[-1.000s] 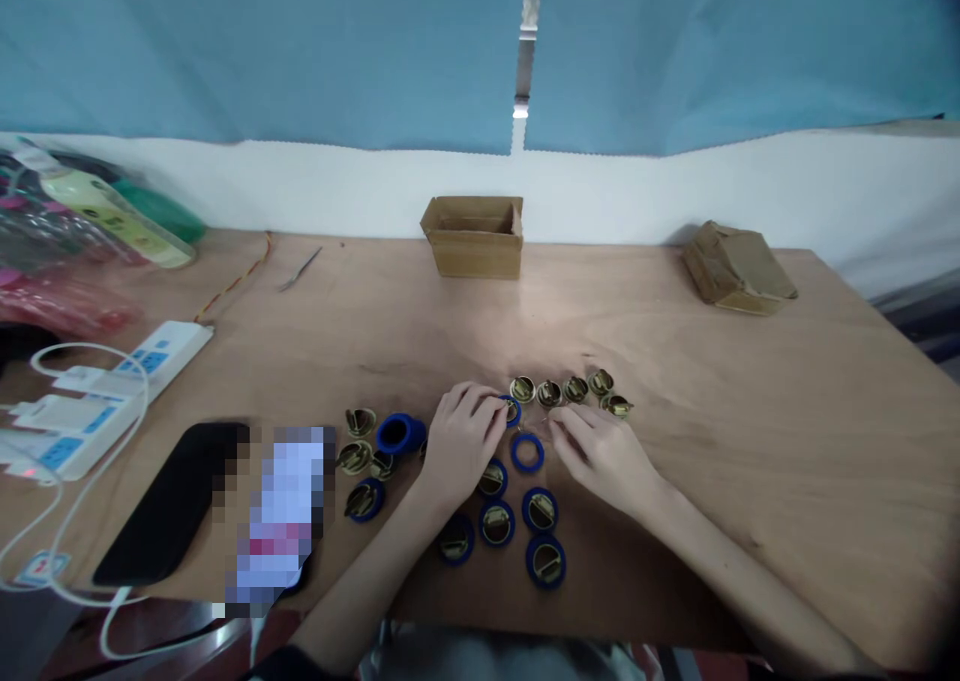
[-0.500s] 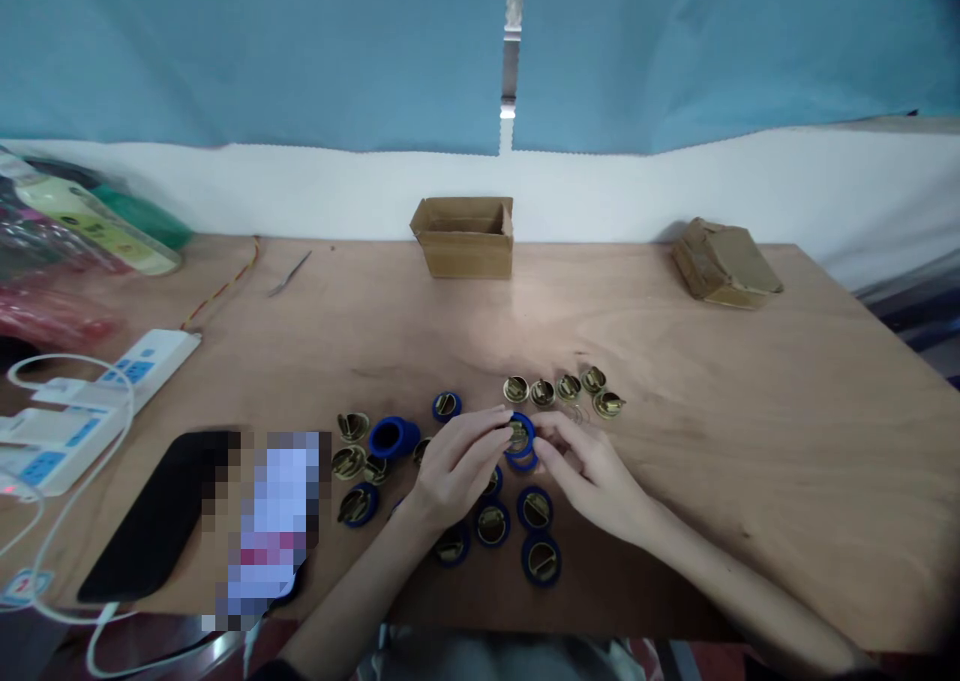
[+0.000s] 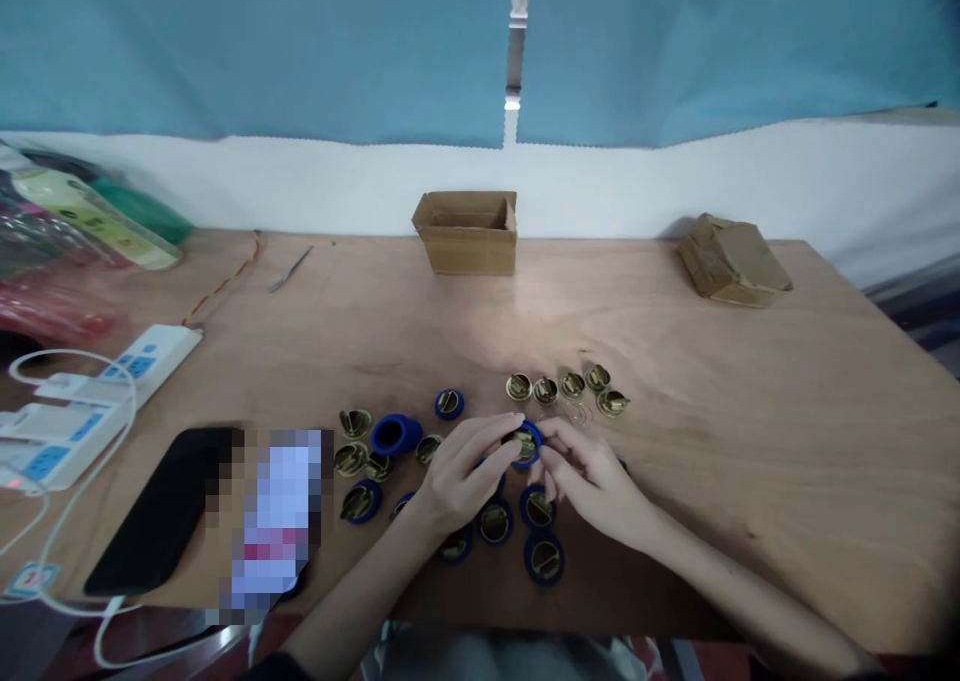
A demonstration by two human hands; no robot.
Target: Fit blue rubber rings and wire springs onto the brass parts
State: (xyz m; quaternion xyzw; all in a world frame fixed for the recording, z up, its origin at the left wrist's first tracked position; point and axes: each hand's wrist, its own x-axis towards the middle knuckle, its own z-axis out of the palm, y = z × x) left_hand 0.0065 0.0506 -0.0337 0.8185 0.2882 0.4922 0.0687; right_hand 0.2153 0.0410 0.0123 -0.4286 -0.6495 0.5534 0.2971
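Observation:
My left hand [image 3: 474, 466] and my right hand [image 3: 592, 473] pinch a round brass disc with a blue ring [image 3: 528, 443] between their fingertips, just above the table. A bar-shaped piece crosses the disc's face. More blue-ringed brass discs [image 3: 495, 521] lie under and in front of my hands, some partly hidden by my left hand. Beyond my fingers sit several plain brass discs [image 3: 546, 391] and thin clear rings [image 3: 577, 413]. Left of my left hand are a stack of blue rings [image 3: 395, 434] on its side and more brass discs [image 3: 351, 458].
An open cardboard box [image 3: 472, 254] stands at the back, and a crumpled one [image 3: 731, 261] at back right. Tweezers [image 3: 291, 269] lie at back left. A white power strip [image 3: 97, 416] with cables, a black phone-like device [image 3: 161, 516] and a lit phone [image 3: 274, 521] occupy the left side.
A second blue ring that showed below the held disc is no longer seen apart from it. My fingers have shifted slightly around the disc. The whole view has moved a little.

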